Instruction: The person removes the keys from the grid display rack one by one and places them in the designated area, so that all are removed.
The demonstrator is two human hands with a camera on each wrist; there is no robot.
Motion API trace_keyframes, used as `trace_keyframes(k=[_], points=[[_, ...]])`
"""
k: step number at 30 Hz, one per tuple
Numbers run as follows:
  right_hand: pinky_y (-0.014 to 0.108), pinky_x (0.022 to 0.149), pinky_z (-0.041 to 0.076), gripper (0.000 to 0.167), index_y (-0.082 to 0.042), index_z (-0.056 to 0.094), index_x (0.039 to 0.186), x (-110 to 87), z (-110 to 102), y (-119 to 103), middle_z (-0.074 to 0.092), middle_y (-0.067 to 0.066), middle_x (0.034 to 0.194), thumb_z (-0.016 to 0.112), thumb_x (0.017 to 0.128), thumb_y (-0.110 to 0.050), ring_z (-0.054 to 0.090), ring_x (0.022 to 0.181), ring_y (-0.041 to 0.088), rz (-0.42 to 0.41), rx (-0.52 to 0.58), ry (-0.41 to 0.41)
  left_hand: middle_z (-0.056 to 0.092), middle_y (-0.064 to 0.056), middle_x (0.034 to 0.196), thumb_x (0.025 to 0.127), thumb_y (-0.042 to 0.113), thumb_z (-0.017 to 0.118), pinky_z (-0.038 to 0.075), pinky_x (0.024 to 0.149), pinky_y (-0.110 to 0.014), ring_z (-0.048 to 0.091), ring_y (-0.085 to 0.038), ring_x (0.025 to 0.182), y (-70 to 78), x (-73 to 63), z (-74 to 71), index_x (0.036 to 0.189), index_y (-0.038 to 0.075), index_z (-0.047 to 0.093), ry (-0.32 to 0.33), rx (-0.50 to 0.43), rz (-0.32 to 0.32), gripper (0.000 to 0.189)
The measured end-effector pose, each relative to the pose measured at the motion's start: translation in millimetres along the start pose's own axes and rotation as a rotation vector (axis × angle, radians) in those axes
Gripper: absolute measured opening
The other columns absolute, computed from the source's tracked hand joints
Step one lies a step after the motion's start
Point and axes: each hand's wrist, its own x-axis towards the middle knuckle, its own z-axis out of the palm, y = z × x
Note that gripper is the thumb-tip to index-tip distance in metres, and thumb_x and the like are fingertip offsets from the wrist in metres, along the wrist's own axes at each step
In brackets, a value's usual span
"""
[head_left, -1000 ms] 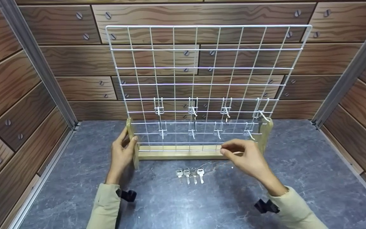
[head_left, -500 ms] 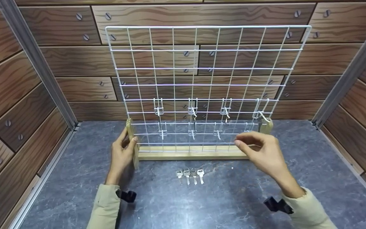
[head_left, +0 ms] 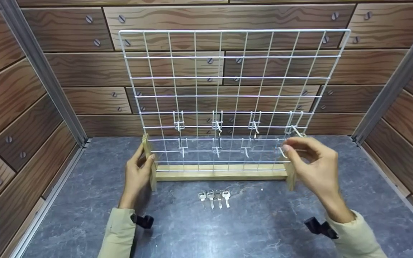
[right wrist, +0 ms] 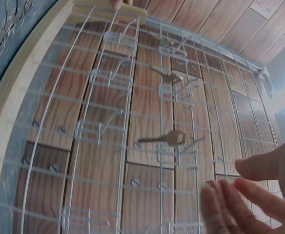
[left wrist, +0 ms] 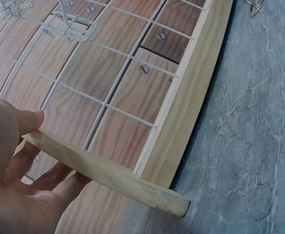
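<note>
A white wire grid [head_left: 221,77] stands upright in a pale wooden base [head_left: 221,175]. My left hand [head_left: 137,173] grips the base's left upright [left wrist: 108,175], thumb on the near side and fingers behind. My right hand [head_left: 317,170] is raised by the right upright, overlapping the lower right hook [head_left: 281,152] in the head view. Its thumb and index fingertips are close together in the right wrist view; I cannot tell whether anything is between them. Three keys hang on upper-row hooks, among them one key [right wrist: 174,138]. The lower-row hooks, such as one hook [right wrist: 101,127], show no keys.
Several silver keys [head_left: 226,196] lie in a row on the grey marbled tabletop [head_left: 199,233], in front of the base. Wood-patterned panels [head_left: 84,68] enclose the back and sides, with metal posts [head_left: 45,75] at the corners.
My right hand has moved right and upward, from in front of the base bar to beside the right upright, its fingers staying close together. The left hand keeps its grip in place.
</note>
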Motion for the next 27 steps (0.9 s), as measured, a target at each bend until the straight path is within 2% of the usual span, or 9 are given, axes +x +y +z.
trace_keyframes(k=[4,9,12,15,20,22,27], points=[[0.02,0.083,0.065,0.023,0.008,0.079,0.105,3.1,-2.9,3.2,0.078,0.013,0.1,0.078,0.085,0.019,0.077,0.087,0.008,-0.103,-0.026,0.06,0.052,-0.029,0.157,0.103,-0.002,0.065,0.06,0.106,-0.048,0.064,-0.049,0.13,0.1,-0.1,-0.1,0.16,0.0,0.044,0.001,0.005,-0.003,0.061],[0.017,0.085,0.063,0.028,0.011,0.078,0.106,6.1,-4.4,9.6,0.075,0.022,0.102,0.078,0.081,0.023,0.074,0.091,0.008,-0.159,-0.039,0.118,0.052,-0.029,0.157,0.104,0.0,0.065,0.059,0.107,-0.047,0.064,-0.049,0.13,0.2,-0.7,0.4,0.16,0.0,0.044,-0.001,0.004,-0.009,0.06],[0.018,0.086,0.063,0.032,0.014,0.076,0.108,8.0,-4.0,12.8,0.074,0.023,0.103,0.079,0.077,0.025,0.072,0.091,0.01,-0.185,-0.045,0.14,0.053,-0.028,0.157,0.104,0.0,0.065,0.059,0.107,-0.045,0.064,-0.048,0.131,0.2,-0.4,0.6,0.161,0.001,0.044,-0.001,0.0,-0.014,0.06],[0.019,0.089,0.062,0.036,0.015,0.075,0.11,8.9,-3.3,12.7,0.073,0.024,0.106,0.08,0.076,0.025,0.071,0.094,0.008,-0.201,-0.071,0.152,0.053,-0.029,0.156,0.104,0.0,0.065,0.06,0.106,-0.043,0.064,-0.048,0.13,0.1,-0.7,0.5,0.16,0.0,0.045,-0.003,-0.004,-0.007,0.06],[0.018,0.092,0.059,0.037,0.017,0.073,0.113,8.6,-0.9,-0.6,0.071,0.031,0.11,0.079,0.077,0.024,0.067,0.096,0.005,-0.204,-0.103,0.174,0.051,-0.029,0.158,0.104,0.001,0.065,0.061,0.104,-0.039,0.063,-0.049,0.131,0.2,-2.1,-0.3,0.16,0.0,0.045,-0.018,-0.015,0.014,0.059],[0.017,0.092,0.059,0.037,0.018,0.072,0.113,9.1,-0.6,-2.4,0.071,0.031,0.11,0.079,0.077,0.024,0.066,0.096,0.004,-0.201,-0.107,0.185,0.051,-0.028,0.159,0.105,0.001,0.065,0.061,0.105,-0.041,0.063,-0.049,0.131,0.0,-2.3,-0.6,0.161,0.001,0.044,-0.019,-0.013,0.013,0.059],[0.017,0.094,0.06,0.038,0.016,0.073,0.113,12.4,-2.6,15.7,0.072,0.028,0.112,0.08,0.077,0.022,0.067,0.099,0.0,-0.183,-0.13,0.206,0.051,-0.028,0.158,0.105,0.002,0.065,0.058,0.109,-0.048,0.064,-0.048,0.131,1.1,-2.4,-0.3,0.161,0.001,0.044,-0.015,-0.003,0.012,0.06]])
